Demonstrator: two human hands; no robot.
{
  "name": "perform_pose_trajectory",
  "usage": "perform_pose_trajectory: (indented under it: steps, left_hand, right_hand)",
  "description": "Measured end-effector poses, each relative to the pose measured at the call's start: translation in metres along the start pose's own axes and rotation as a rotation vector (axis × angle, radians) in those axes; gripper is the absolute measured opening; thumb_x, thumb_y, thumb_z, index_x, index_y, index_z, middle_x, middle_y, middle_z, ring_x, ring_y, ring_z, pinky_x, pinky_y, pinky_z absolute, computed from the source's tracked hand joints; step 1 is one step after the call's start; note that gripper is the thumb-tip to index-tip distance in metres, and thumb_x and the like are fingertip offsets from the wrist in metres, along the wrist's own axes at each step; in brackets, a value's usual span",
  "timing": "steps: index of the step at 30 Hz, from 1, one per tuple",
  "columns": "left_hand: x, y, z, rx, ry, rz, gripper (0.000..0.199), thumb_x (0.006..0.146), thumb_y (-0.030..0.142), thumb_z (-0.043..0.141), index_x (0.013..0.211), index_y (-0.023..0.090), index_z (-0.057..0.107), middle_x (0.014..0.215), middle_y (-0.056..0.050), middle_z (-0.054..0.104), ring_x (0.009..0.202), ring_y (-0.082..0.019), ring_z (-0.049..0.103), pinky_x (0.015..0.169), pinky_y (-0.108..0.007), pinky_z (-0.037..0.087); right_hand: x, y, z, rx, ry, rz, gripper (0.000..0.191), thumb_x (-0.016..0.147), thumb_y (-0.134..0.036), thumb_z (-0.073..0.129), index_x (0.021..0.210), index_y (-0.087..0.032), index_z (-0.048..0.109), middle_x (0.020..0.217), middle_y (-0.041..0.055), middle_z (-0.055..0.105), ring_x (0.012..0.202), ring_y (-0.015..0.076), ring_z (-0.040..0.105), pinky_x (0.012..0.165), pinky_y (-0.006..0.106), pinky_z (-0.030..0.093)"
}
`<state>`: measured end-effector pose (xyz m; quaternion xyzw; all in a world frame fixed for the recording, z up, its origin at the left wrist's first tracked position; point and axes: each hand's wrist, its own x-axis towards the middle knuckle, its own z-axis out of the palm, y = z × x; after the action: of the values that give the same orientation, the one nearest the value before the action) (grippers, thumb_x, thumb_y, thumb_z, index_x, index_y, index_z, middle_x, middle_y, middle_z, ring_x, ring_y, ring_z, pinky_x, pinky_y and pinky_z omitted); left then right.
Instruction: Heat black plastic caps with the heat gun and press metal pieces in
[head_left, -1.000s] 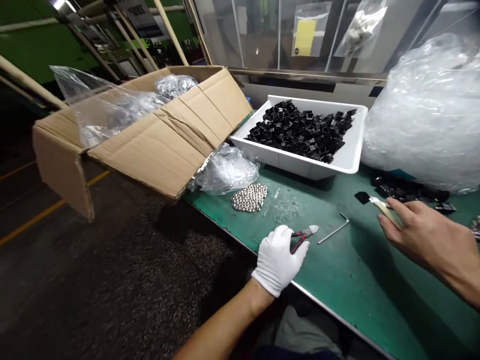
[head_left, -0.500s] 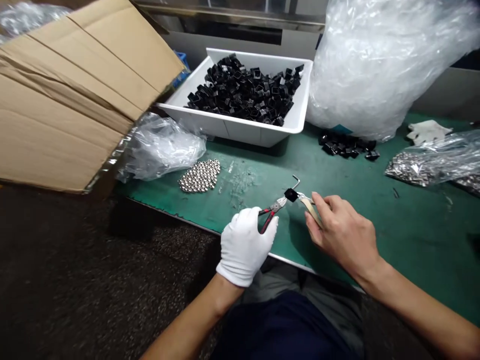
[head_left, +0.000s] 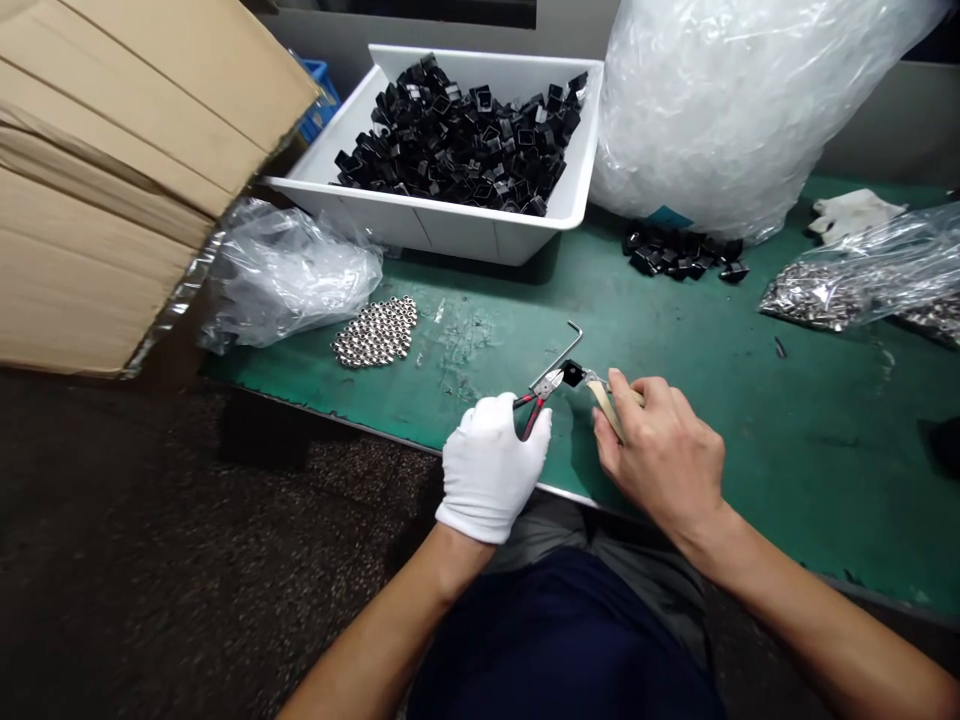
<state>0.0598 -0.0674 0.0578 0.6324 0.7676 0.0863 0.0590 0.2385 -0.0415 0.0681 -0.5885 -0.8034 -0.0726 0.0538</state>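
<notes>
My left hand (head_left: 491,468), in a white glove, grips a pair of red-and-black side cutters (head_left: 537,398) at the front edge of the green bench. My bare right hand (head_left: 660,455) pinches what looks like a small flat brush (head_left: 606,405), with a pale wooden handle, metal ferrule and black tip. That black tip sits right against the cutters' steel jaws. Just behind them lies an L-shaped hex key (head_left: 559,350), close to the jaws but apparently not held.
A white tub (head_left: 442,235) of black square parts stands behind, with more black parts (head_left: 671,252) on the green bench (head_left: 712,400). Steel balls (head_left: 375,332), plastic bags, a cardboard box (head_left: 112,170) and a white glove (head_left: 851,212) surround the work area.
The view has swung right from the box toward the bench. My right hand has come in beside my left, bringing the brush tip to the cutters' jaws.
</notes>
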Motion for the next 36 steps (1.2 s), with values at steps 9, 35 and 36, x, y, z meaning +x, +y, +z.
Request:
perform_pose_trajectory:
  steps: [9,35,36]
  left_hand:
    - [-0.002,0.007,0.006,-0.047,-0.090,-0.020,0.033,0.094,0.052,0.050,0.100,0.021,0.061,0.094,-0.008,0.067,0.088,-0.024,0.068,0.071,-0.031,0.047]
    - [0.006,0.003,-0.002,-0.631,-0.432,-0.086,0.016,0.085,0.036,0.061,0.085,0.020,0.062,0.077,0.001,0.063,0.070,-0.014,0.054,0.069,-0.025,0.041]
    - [0.006,0.002,-0.004,-0.727,-0.497,-0.114,0.018,0.085,0.037,0.061,0.085,0.019,0.063,0.075,0.002,0.061,0.068,-0.013,0.052,0.065,-0.024,0.040]
  right_hand:
    - [-0.007,0.002,0.006,0.001,-0.003,0.002,0.045,0.102,-0.036,0.044,0.142,-0.019,0.052,0.110,0.0110,0.065,0.089,0.0246,0.053,0.063,0.036,0.036]
    - [0.042,0.056,0.010,0.729,-0.508,0.372,0.048,0.085,-0.058,0.061,0.120,-0.027,0.070,0.104,0.0019,0.075,0.089,0.0208,0.068,0.075,0.030,0.051]
    - [0.050,0.057,0.010,0.741,-0.544,0.359,0.048,0.084,-0.059,0.061,0.118,-0.027,0.071,0.102,0.0020,0.076,0.089,0.0208,0.069,0.074,0.029,0.051]
